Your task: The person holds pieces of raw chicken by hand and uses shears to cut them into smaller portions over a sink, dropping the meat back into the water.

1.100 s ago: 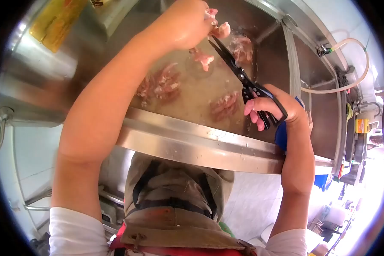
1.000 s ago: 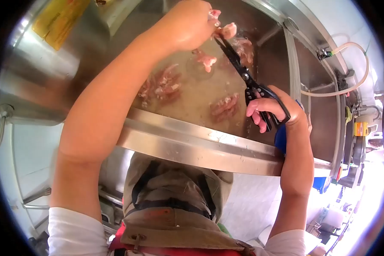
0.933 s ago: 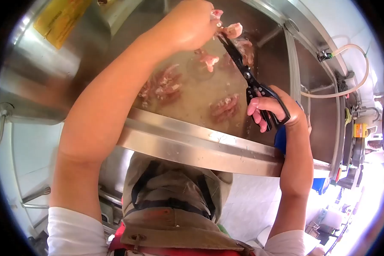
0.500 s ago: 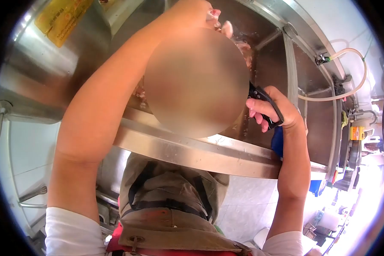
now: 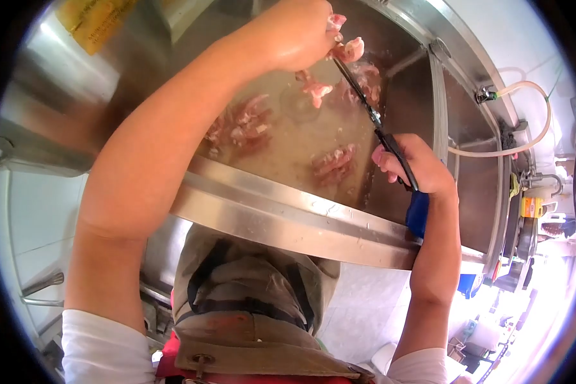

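In the head view my left hand (image 5: 301, 37) is closed on a piece of raw meat (image 5: 349, 50), pale pink with whitish parts, whose end sticks out past the fingers. Black-handled scissors (image 5: 374, 116) are gripped in my right hand (image 5: 419, 163), their blades pointing up and left to that meat, tips right at it. Another raw scrap (image 5: 313, 88) shows just below my left hand. Cloudy water in the metal sink (image 5: 400, 83) holds more raw meat pieces (image 5: 243, 121), with a clump (image 5: 336, 165) nearer the front rim.
The sink's steel front rim (image 5: 301, 221) runs between my body and the water. A large metal vessel (image 5: 51, 83) with a yellow label stands at left. On the right are a second basin (image 5: 470, 121), a pale hose (image 5: 531, 86) and a blue object (image 5: 418, 214) beside my right wrist.
My left hand has shifted slightly right with the meat. The scissor handles are closer together in my right hand. The sink's middle, blurred over earlier, now shows.
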`<state>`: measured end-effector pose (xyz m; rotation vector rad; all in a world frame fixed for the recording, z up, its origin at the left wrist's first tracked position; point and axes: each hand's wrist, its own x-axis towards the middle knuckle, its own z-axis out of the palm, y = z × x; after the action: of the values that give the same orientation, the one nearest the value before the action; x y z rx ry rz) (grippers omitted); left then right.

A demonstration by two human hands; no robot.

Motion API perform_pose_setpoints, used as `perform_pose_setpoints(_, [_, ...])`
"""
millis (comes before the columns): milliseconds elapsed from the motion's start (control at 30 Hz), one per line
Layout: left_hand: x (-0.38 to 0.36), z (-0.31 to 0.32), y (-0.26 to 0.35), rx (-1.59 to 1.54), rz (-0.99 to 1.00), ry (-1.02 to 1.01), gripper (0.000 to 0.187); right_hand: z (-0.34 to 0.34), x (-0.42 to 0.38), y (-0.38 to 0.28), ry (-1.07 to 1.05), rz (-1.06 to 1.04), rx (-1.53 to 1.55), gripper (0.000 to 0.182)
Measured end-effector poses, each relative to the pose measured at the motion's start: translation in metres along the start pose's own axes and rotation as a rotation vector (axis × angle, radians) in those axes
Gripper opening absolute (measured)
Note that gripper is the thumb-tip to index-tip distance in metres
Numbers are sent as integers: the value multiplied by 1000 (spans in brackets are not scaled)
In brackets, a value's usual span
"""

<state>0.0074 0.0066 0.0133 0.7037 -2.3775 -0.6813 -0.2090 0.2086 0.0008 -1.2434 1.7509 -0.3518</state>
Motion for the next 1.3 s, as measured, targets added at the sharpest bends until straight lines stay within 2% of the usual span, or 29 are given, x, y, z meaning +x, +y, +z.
perform_pose_setpoints(167, [-1,-3,8,32,-23,-70,23,1,1,3,-20,-19,45,29])
perform_pose_setpoints(467, [3,6,-2,19,64,-141,22,8,-1,-12,-33,44,152,31])
perform_pose_setpoints(567, [2,7,-5,44,112,-93,22,9,-6,-29,5,150,99,34])
perform_pose_setpoints(667, [4,4,-3,-67,64,-99,21,11,-5,-27,-29,180,-2,30])
perform_pose_setpoints(767, [6,7,-9,28,91,-4,22,12,2,-2,31,46,-101,26])
perform_pose_setpoints(867, [4,3,-3,-61,-19,-13,23,6,5,14,191,-211,-439,23])
perform_pose_setpoints(967, [5,-1,6,-164,-119,-95,24,6,0,3,229,-135,-347,26])
perform_pose_setpoints(1067, [6,5,3,40,-61,-72,24,4,5,11,255,-223,-435,27])
perform_pose_setpoints(1300, [2,9,10,16,-77,-58,24,8,-5,-16,54,6,-108,34])
